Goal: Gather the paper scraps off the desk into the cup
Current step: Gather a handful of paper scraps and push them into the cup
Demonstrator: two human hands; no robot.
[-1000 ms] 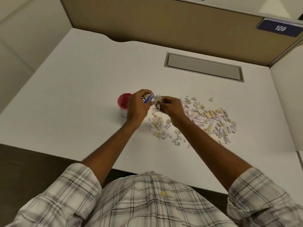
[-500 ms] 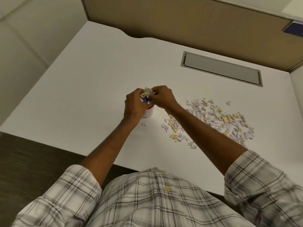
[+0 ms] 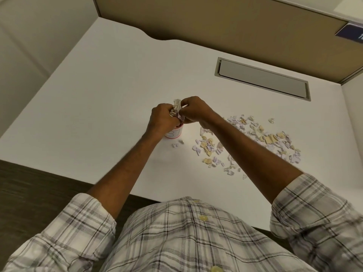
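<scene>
Directly above the cup [image 3: 174, 133], a bunch of paper scraps [image 3: 176, 108] is pinched between the left hand [image 3: 162, 119] and the right hand [image 3: 193, 109], both closed on it with knuckles nearly touching. Only the cup's lower wall is seen, standing on the white worktop [image 3: 98, 107]. Loose scraps [image 3: 253, 142] are spread at three to four o'clock of the cup, and two small bits [image 3: 177, 143] lie just beside its base at six o'clock.

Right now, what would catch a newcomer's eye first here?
Mid-desk, the left hand and right hand meet over a small cup, pinching a wad of scraps above its mouth. To the right, a loose pile of pale paper bits spreads across the white desk, with two strays just in front of the cup.
</scene>
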